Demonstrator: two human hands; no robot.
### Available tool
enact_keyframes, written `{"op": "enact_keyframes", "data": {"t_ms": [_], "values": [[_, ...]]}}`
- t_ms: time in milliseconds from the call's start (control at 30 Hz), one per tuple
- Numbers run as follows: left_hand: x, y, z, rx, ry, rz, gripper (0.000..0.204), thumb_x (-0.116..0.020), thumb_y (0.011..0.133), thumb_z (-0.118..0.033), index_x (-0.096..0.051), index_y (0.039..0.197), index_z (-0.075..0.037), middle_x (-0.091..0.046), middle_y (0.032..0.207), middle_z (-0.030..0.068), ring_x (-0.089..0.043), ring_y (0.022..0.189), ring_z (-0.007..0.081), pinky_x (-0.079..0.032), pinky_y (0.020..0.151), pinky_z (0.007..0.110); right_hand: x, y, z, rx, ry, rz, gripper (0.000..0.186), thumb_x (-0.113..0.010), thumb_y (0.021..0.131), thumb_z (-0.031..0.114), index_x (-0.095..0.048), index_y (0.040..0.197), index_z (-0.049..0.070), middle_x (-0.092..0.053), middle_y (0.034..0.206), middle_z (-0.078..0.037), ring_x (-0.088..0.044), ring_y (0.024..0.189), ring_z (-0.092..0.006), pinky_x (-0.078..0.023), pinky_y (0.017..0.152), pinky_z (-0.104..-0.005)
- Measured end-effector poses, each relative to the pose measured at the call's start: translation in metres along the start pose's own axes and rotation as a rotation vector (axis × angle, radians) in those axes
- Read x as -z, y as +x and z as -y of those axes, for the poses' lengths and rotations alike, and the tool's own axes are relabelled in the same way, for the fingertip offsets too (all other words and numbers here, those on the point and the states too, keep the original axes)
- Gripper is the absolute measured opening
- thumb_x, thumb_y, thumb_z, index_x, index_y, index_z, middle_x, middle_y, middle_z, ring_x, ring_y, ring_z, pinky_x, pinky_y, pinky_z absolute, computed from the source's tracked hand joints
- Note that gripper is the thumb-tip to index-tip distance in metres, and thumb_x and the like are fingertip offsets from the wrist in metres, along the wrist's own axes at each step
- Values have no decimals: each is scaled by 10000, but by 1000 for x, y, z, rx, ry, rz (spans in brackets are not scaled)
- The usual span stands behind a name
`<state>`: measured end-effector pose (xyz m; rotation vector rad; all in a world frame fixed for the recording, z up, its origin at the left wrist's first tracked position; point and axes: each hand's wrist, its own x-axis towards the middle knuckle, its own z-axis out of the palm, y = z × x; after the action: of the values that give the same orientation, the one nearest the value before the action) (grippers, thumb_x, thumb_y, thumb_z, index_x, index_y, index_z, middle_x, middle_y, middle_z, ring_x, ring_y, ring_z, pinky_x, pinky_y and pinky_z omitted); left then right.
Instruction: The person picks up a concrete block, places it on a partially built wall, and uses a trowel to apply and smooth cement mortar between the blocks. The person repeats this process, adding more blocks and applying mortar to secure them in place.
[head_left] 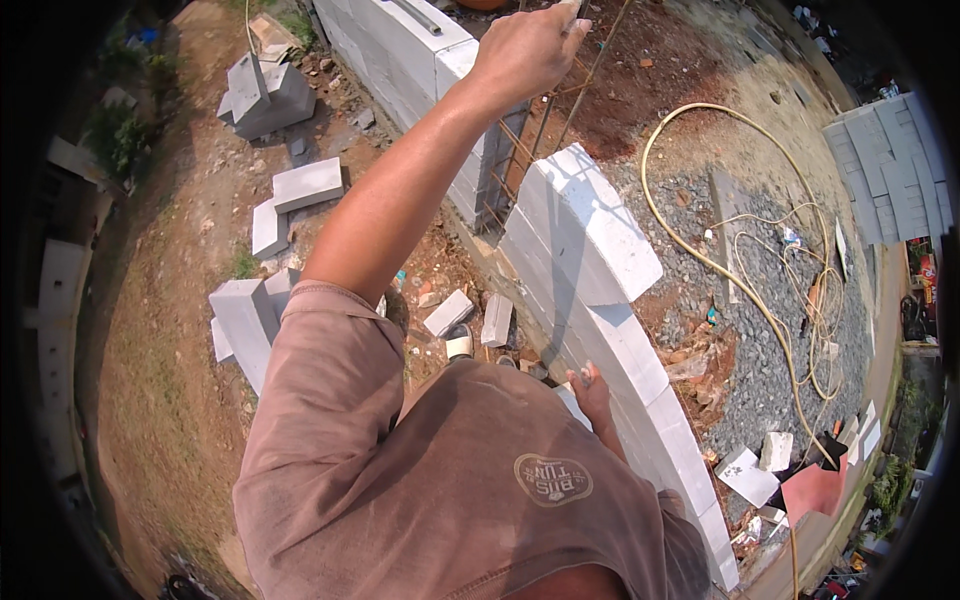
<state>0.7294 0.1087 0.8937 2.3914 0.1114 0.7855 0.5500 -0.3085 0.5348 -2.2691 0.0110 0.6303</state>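
My left arm reaches far forward across the wall. My left hand (532,48) is closed beside the upright reinforcing bars (545,125), which stand in a gap between two wall sections. What its fingers grip is too small to make out. Lower down, my right hand (594,392) hangs next to the near wall of pale blocks (640,365), its fingers loosely bent and apart with nothing visible in them. A large pale block (595,225) tops the near section by the gap. Part of another pale block (572,404) shows between my shirt and that hand.
On the left, loose blocks (308,184) lie on bare soil. A yellowish hose (650,190) loops over grey gravel (745,375) on the right. Stacked grey blocks (888,165) stand farther right. Broken block pieces (450,313) lie near my feet. A metal bar (415,15) rests on the far wall.
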Motion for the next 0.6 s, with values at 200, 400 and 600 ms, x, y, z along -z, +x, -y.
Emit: {"op": "enact_keyframes", "data": {"t_ms": [200, 400, 600], "values": [[-14, 6, 15, -133, -153, -132, 372, -477, 938, -282, -567, 1190, -24, -613, 1097, 214, -592, 1027, 357, -463, 889, 398, 0, -6, 4, -3, -79, -44, 673, -663, 813, 401, -469, 1241, -80, -591, 1112, -287, -607, 1036, -334, -483, 858, -371], [-18, 10, 32, -151, -160, -128, 361, -492, 933, -274, -592, 1150, -5, -623, 1090, 201, -597, 1032, 339, -467, 895, 373, -6, -14, -8, -30, -101, -66, 591, -634, 823, 423, -542, 1174, -45, -644, 998, -247, -631, 975, -336, -490, 818, -380], [-19, 9, 40, -102, -237, -99, 368, -516, 926, -275, -594, 1143, 11, -623, 1114, 190, -588, 1071, 312, -446, 930, 349, -14, -15, -43, -84, -189, -34, 599, -630, 806, 446, -568, 1155, -37, -636, 1023, -254, -614, 999, -363, -475, 851, -393]]}}
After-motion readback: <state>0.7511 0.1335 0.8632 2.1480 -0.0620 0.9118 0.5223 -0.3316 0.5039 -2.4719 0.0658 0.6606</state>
